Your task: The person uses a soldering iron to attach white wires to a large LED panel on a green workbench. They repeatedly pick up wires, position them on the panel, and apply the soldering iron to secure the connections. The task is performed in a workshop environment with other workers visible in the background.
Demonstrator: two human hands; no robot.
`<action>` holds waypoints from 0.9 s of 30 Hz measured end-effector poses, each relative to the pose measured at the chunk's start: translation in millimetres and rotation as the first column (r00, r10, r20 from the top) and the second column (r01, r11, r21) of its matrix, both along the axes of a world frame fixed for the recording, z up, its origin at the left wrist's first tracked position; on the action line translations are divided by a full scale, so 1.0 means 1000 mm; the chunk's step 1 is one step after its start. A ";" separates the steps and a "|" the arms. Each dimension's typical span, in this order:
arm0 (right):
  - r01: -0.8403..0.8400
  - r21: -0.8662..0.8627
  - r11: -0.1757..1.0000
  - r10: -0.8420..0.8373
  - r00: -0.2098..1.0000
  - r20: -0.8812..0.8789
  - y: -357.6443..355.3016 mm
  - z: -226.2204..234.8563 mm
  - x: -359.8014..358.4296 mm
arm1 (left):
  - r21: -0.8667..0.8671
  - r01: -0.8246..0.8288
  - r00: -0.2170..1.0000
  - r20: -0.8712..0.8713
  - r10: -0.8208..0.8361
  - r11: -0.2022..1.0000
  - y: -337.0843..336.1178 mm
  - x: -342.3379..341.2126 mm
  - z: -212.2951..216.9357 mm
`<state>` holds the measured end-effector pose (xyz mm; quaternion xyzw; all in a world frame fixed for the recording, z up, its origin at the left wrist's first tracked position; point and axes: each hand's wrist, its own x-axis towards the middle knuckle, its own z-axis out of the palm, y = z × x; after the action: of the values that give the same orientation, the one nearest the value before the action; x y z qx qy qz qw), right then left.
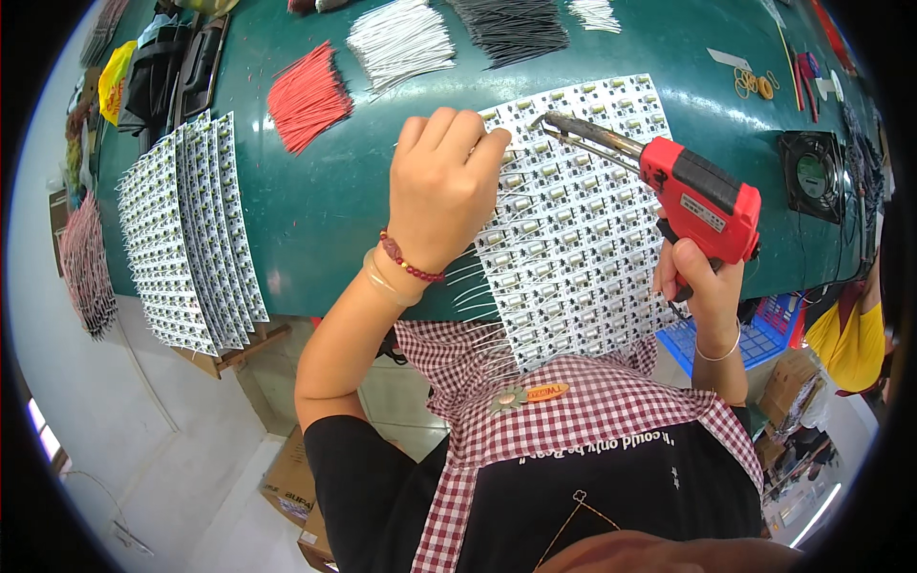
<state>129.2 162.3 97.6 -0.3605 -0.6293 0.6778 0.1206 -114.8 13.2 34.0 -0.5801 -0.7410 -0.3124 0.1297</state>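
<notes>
Circuit-board panel [573, 229] on the desk [325, 201] is partly hidden by the closed left hand [441, 186], its pinch unclear, while the right hand [702, 286] grips a red soldering gun [693, 191].

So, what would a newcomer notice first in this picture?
Probably the bright red pistol-shaped soldering gun in the right hand, its metal tip over the top of the white panel of small circuit boards on the dark green table. The left hand pinches something thin at that panel's upper left edge. Next, the bundle of red cut wires and the fanned stack of white circuit panels to the left.
</notes>
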 end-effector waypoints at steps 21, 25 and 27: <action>-0.067 0.048 0.997 0.062 0.993 0.098 -0.006 -0.010 -0.007 | -0.030 0.028 0.995 0.095 -0.025 0.999 0.006 0.003 -0.021; -0.032 0.088 0.996 0.029 0.999 0.039 -0.009 -0.011 -0.004 | -0.027 0.028 0.996 0.088 -0.025 0.999 0.006 0.004 -0.021; -0.020 0.076 0.997 0.017 0.999 0.040 -0.008 -0.013 -0.002 | -0.030 0.029 0.996 0.087 -0.027 0.999 0.006 0.004 -0.022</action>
<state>127.4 154.0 84.9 -0.3629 -0.6604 0.6472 0.1155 -110.7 19.5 12.5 -0.5783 -0.7425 -0.3273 0.0840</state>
